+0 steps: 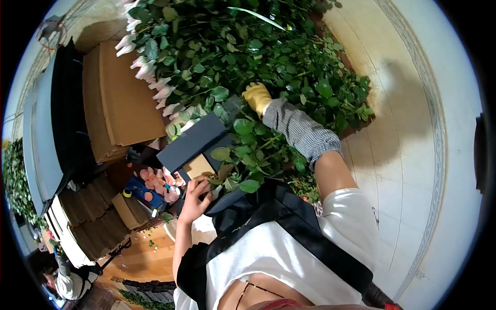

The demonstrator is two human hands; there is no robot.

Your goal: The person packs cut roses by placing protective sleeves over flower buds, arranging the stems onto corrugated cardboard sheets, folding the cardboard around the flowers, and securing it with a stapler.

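My left hand [195, 199], bare, is at the near edge of a dark grey stand, beside a small tan card [199, 168]. Its fingers are bent inward, and what they hold, if anything, is hidden. My right hand [257, 98] wears a yellow glove and a striped sleeve cover [299, 126]. It reaches onto a large heap of leafy rose stems [279, 57], fingers curled, with leaves hiding whatever lies under them. Leafy stems [253, 152] lie across the stand between both hands. Pale pink rose heads [146, 70] line the left side of the heap.
A dark grey block [194, 142] stands ahead of my left hand. Farther left are cardboard sheets [124, 95], loose pink petals [155, 181] and a blue item [142, 191]. Another person [70, 281] is at the lower left. Tiled floor [382, 155] runs along the right.
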